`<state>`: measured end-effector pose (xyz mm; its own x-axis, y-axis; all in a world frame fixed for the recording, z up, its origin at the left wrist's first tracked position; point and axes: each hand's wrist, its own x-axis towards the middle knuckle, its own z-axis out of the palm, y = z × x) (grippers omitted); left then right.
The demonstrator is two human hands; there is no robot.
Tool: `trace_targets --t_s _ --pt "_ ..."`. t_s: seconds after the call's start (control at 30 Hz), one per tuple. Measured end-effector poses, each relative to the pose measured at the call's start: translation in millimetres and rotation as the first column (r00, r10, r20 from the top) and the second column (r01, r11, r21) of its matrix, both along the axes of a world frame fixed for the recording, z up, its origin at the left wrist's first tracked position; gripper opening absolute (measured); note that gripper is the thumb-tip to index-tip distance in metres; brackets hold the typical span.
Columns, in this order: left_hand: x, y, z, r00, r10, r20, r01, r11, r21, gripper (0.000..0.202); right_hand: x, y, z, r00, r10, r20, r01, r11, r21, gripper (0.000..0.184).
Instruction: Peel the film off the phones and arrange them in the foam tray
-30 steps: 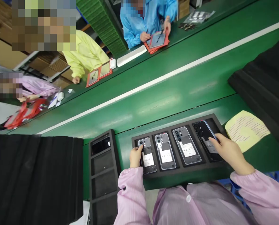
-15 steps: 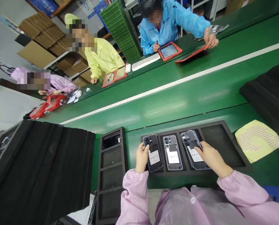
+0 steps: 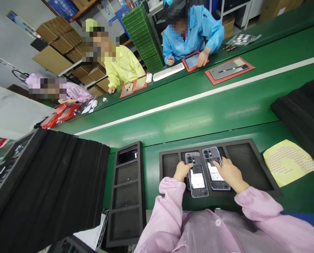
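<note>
My left hand [image 3: 182, 171] is closed on the side of a smartphone [image 3: 198, 180] with its back facing up, showing camera lenses and a white label. The edge of another phone shows under it, over the second compartment of a black foam tray [image 3: 254, 140]. Fingers and thumb of my right hand [image 3: 230, 172] grip the right side of a similar smartphone [image 3: 215, 172], over the third compartment. Whether a second phone lies beneath that one I cannot tell. The two gripped phones lie side by side, slightly tilted.
A second foam tray [image 3: 142, 182] at left holds a dark phone [image 3: 128, 156]. Stacked black trays [image 3: 57, 189] stand further left, more black foam [image 3: 304, 105] at right. A yellow dotted sheet [image 3: 290, 161] lies beside the tray. Co-workers sit across the green bench [image 3: 172, 116].
My left hand has carried its phone rightward from the first compartment onto the phone in the second. My right hand shifted slightly left. A co-worker's red-edged panel now lies flat on the bench.
</note>
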<state>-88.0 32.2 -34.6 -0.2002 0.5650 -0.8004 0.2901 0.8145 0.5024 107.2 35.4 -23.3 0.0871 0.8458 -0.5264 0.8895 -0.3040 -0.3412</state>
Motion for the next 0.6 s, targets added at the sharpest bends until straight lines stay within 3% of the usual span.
trace_targets --t_s 0.1,0.23,0.33,0.43,0.53,0.6 --pt "-2.7 5.2 6.8 0.999 -0.009 0.038 0.009 1.0 -0.005 0.018 4.3 0.9 -4.0 0.991 -0.05 -0.124 0.051 0.999 0.006 0.026" --pt "6.8 -2.6 8.3 0.991 0.079 0.107 -0.098 0.977 0.189 0.019 7.4 -0.4 -13.9 0.923 -0.136 -0.36 0.148 0.989 0.006 0.019" --pt "18.4 -17.9 6.4 0.954 0.219 0.202 -0.278 0.898 0.34 0.023 14.1 -6.5 -16.8 0.805 -0.222 -0.549 0.257 0.966 -0.015 0.024" --pt "26.4 -32.1 8.3 0.887 0.341 0.313 -0.447 0.804 0.392 0.041 21.0 -18.7 -10.6 0.652 -0.27 -0.709 0.333 0.942 -0.052 0.047" --pt "37.2 -37.2 16.0 0.824 0.371 0.428 -0.54 0.743 0.395 0.058 17.1 -32.4 -1.7 0.528 -0.256 -0.809 0.332 0.94 -0.081 0.059" --pt "50.1 -35.8 21.7 0.793 0.351 0.497 -0.561 0.738 0.374 0.065 8.7 -38.9 0.9 0.49 -0.23 -0.84 0.349 0.936 -0.053 0.06"
